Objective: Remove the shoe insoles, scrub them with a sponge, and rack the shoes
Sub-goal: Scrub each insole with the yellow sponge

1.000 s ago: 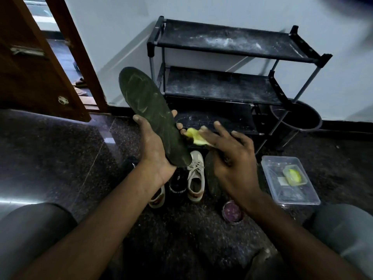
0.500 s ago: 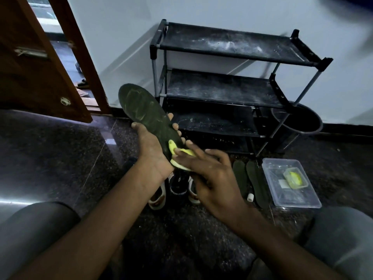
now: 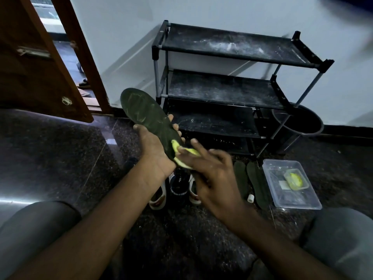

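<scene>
While the left hand (image 3: 155, 154) clasped the insole (image 3: 144, 114) near its heel, tilting the toe up to expose the face for scrubbing, the right hand (image 3: 214, 178) held the sponge (image 3: 175, 145) pressed against that heel. Shoes (image 3: 177, 188) stood on the floor (image 3: 60, 158) beneath, unracked.
</scene>
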